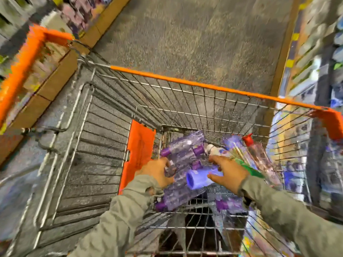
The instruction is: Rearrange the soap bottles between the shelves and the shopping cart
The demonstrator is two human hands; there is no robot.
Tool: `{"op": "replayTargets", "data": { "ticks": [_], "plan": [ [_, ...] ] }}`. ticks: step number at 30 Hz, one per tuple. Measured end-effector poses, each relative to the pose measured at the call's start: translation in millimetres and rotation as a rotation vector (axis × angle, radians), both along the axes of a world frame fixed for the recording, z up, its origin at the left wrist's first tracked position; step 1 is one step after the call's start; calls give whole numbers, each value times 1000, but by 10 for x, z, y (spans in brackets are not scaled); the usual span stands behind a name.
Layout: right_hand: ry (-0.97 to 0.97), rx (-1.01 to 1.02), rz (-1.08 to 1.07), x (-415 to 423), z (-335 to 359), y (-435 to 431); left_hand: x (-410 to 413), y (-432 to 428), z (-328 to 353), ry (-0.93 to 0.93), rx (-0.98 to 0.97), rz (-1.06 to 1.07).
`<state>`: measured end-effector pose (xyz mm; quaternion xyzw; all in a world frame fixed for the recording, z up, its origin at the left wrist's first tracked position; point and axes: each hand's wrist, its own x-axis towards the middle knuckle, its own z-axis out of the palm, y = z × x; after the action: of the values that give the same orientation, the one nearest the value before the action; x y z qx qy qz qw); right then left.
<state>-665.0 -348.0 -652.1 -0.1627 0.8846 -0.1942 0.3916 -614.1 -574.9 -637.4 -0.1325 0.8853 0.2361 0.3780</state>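
A wire shopping cart (185, 101) with orange trim fills the view from above. Several clear purple soap bottles (183, 153) with purple caps lie piled on its floor. My left hand (157, 173) grips one clear purple bottle (171, 171) at the pile's left side. My right hand (227, 173) reaches over a light purple bottle (200, 178) lying on top, with fingers spread and the thumb touching it. A bottle with a red cap (258, 151) and a green-ended item (250, 168) lie at the right. The picture is blurred.
An orange flap (139, 151) stands inside the cart to the left of the bottles. Store shelves (319, 58) with products run along the right, and more shelves (46, 58) along the left. Grey floor (194, 34) stretches ahead of the cart.
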Motion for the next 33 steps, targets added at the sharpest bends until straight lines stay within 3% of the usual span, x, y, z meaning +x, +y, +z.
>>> {"op": "replayTargets", "data": {
  "ticks": [14,28,33],
  "plan": [
    [-80,-28,-188,-542,-1484,-135,-586,-80,-1475,-37,-131,35],
    [82,238,231,-839,-2147,-338,-884,-130,-2446,-19,-192,42],
    [109,288,362,-888,-2272,-408,-946,-166,-2617,-96,-203,45]
  ]
}}
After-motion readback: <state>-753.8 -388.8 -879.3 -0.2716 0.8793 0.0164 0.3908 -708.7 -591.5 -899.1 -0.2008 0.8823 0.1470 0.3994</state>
